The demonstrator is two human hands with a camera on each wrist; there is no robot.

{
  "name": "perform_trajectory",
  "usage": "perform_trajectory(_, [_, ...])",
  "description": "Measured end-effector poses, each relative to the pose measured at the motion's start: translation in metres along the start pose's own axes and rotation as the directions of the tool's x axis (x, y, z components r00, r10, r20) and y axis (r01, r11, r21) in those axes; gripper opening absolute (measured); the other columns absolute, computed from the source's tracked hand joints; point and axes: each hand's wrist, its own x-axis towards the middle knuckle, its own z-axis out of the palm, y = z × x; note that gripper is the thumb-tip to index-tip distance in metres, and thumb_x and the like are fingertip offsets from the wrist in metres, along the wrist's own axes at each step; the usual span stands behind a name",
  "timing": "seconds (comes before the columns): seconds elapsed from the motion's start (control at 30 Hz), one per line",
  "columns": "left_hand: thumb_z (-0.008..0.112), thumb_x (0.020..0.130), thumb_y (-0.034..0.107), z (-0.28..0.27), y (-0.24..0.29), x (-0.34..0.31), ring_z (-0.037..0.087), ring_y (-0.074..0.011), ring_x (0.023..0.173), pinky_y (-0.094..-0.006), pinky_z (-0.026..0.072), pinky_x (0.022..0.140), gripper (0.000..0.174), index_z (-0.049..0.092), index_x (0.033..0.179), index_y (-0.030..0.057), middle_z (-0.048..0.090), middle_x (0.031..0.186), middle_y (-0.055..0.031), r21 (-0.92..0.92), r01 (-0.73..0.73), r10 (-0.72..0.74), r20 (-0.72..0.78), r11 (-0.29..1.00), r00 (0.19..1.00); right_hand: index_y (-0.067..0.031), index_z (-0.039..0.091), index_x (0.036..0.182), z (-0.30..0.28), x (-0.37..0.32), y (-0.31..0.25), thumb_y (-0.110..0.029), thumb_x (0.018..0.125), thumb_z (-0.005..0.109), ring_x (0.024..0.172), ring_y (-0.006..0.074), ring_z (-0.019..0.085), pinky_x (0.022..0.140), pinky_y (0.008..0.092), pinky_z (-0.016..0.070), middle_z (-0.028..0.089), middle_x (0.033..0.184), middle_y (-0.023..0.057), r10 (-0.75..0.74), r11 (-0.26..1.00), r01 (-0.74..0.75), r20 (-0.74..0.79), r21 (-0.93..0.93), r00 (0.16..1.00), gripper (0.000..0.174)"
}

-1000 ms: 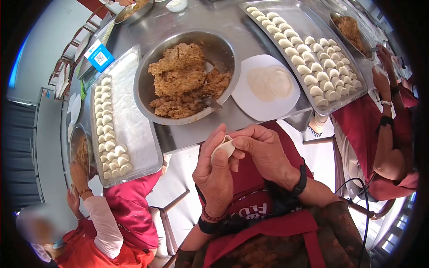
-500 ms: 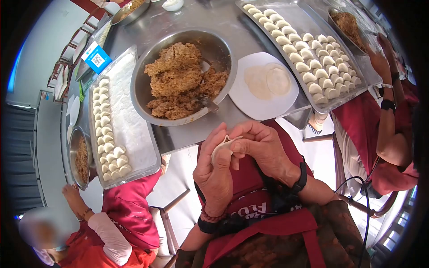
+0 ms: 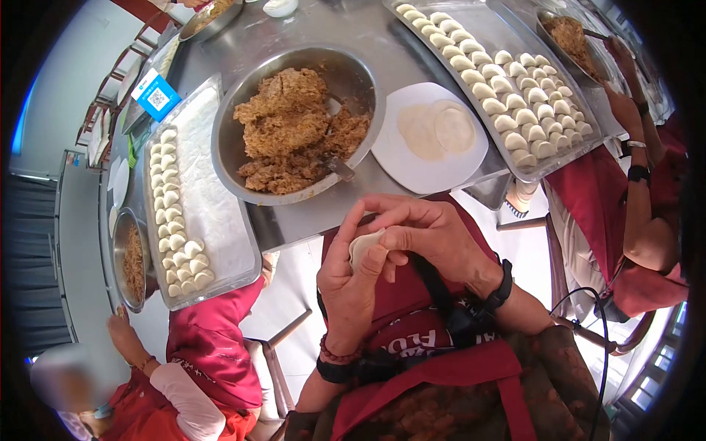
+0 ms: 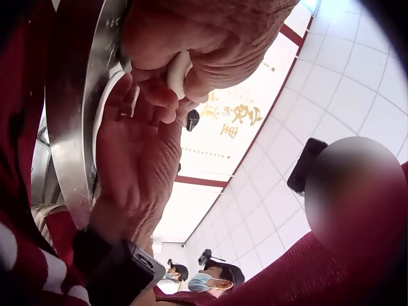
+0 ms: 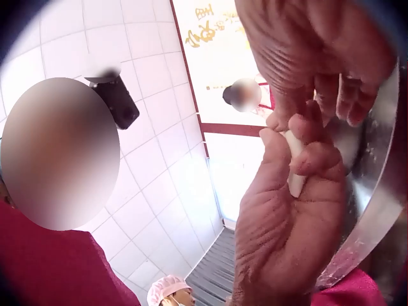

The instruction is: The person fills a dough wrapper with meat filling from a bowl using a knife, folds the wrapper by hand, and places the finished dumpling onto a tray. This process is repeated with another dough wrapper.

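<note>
A folded dumpling (image 3: 365, 250) of pale dough is held between the two hands above the lap, close to the table's front edge. My left hand (image 3: 346, 294) cradles it, with the thumb along its near side and the fingers behind. At its right end, the right hand (image 3: 437, 239) pinches the dough edge between thumb and forefinger. In the left wrist view only a strip of the dumpling (image 4: 179, 74) shows among the fingers. The right wrist view has its pale edge (image 5: 295, 175) between the left thumb and fingertips.
Ahead stands a steel bowl (image 3: 222, 158) of brown filling with a utensil in it. Right of it, a white plate (image 3: 393, 162) bears round wrappers. Metal trays with rows of dumplings lie on the left (image 3: 243, 253) and right (image 3: 526, 174). Other people sit on both sides.
The dumpling's open top edge has been brought together, and the right fingers have curled further over it. The neighbour's hand on the left has drawn back from the small filling bowl.
</note>
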Motion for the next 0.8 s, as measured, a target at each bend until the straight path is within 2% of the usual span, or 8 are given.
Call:
perform_trajectory(0.1, [0.065, 0.097, 0.027, 0.000, 0.000, 0.000, 0.062, -0.0112, 0.080, -0.0208, 0.0466, 0.062, 0.060, 0.043, 0.143, -0.0041, 0.066, 0.100, -0.0085, 0.016, 0.010, -0.010, 0.028, 1.000, 1.000, 0.0046, 0.067, 0.106, -0.003, -0.001, 0.005, -0.002, 0.092, 0.066, 0.068, 0.0154, 0.067, 0.062, 0.0271, 0.0568, 0.055, 0.138, 0.0181, -0.036, 0.999, 0.036, -0.019, -0.017, 0.999, 0.016])
perform_trajectory(0.2, [0.063, 0.098, 0.025, -0.003, -0.006, 0.000, 0.062, -0.0129, 0.083, -0.0227, 0.0478, 0.064, 0.058, 0.043, 0.143, -0.0039, 0.066, 0.103, -0.0100, -0.017, -0.003, 0.004, 0.026, 1.000, 1.000, 0.0036, 0.066, 0.108, -0.002, -0.002, 0.010, -0.002, 0.092, 0.066, 0.069, 0.0157, 0.067, 0.062, 0.0272, 0.0568, 0.062, 0.126, 0.0166, -0.075, 0.997, 0.075, -0.049, 0.003, 0.996, 0.017])
perform_trajectory(0.3, [0.061, 0.099, 0.023, -0.004, -0.006, 0.000, 0.063, -0.0154, 0.087, -0.0247, 0.0490, 0.067, 0.056, 0.043, 0.144, -0.0044, 0.066, 0.108, -0.0122, -0.042, -0.015, 0.015, 0.017, 0.999, 1.000, 0.0016, 0.065, 0.108, 0.000, -0.002, 0.001, -0.003, 0.092, 0.066, 0.070, 0.0157, 0.068, 0.064, 0.0268, 0.0568, 0.068, 0.110, 0.0134, 0.071, 0.997, -0.073, -0.051, -0.030, 0.996, 0.016])
perform_trajectory(0.4, [0.059, 0.100, 0.022, -0.007, -0.009, -0.001, 0.063, -0.0172, 0.090, -0.0256, 0.0496, 0.071, 0.053, 0.043, 0.143, -0.0052, 0.065, 0.113, -0.0138, -0.024, -0.031, 0.031, 0.017, 0.999, 0.999, 0.0000, 0.064, 0.110, -0.001, -0.003, 0.004, -0.004, 0.093, 0.066, 0.070, 0.0152, 0.067, 0.065, 0.0266, 0.0563, 0.069, 0.096, 0.0093, -0.008, 1.000, 0.008, 0.017, -0.006, 1.000, 0.018])
perform_trajectory(0.53, [0.055, 0.102, 0.028, -0.007, -0.004, 0.000, 0.063, -0.0184, 0.091, -0.0266, 0.0493, 0.073, 0.054, 0.044, 0.142, -0.0071, 0.065, 0.114, -0.0146, 0.035, 0.007, -0.009, 0.061, 0.999, 0.998, 0.0008, 0.063, 0.106, 0.001, -0.004, 0.000, -0.002, 0.091, 0.067, 0.073, 0.0143, 0.067, 0.065, 0.0263, 0.0559, 0.066, 0.109, 0.0134, -0.045, 0.994, 0.048, 0.030, -0.100, 0.999, 0.016])
perform_trajectory(0.63, [0.049, 0.103, 0.039, -0.016, -0.003, 0.002, 0.064, -0.0190, 0.090, -0.0275, 0.0491, 0.072, 0.060, 0.046, 0.140, -0.0083, 0.065, 0.112, -0.0156, 0.093, 0.031, -0.047, 0.186, 0.995, 0.981, 0.0017, 0.062, 0.104, -0.002, -0.005, 0.000, 0.000, 0.090, 0.067, 0.075, 0.0137, 0.067, 0.065, 0.0263, 0.0560, 0.062, 0.119, 0.0164, -0.091, 0.973, 0.096, 0.034, -0.209, 0.995, 0.015])
perform_trajectory(0.7, [0.045, 0.103, 0.045, -0.019, -0.002, 0.002, 0.064, -0.0194, 0.090, -0.0275, 0.0487, 0.072, 0.066, 0.044, 0.142, -0.0081, 0.064, 0.113, -0.0152, 0.047, 0.099, -0.107, 0.220, 0.994, 0.970, 0.0026, 0.062, 0.101, -0.005, -0.004, 0.004, 0.001, 0.089, 0.068, 0.075, 0.0135, 0.067, 0.065, 0.0263, 0.0561, 0.059, 0.126, 0.0182, -0.119, 0.959, 0.127, 0.047, -0.253, 0.992, 0.013])
perform_trajectory(0.8, [0.036, 0.103, 0.054, -0.020, 0.002, 0.000, 0.064, -0.0186, 0.090, -0.0269, 0.0485, 0.073, 0.074, 0.041, 0.144, -0.0074, 0.063, 0.116, -0.0145, 0.050, 0.134, -0.142, 0.243, 0.990, 0.960, 0.0027, 0.064, 0.100, 0.004, -0.006, -0.008, 0.000, 0.090, 0.067, 0.072, 0.0133, 0.066, 0.063, 0.0253, 0.0547, 0.065, 0.116, 0.0163, 0.040, 0.997, -0.037, 0.047, -0.061, 0.998, 0.011])
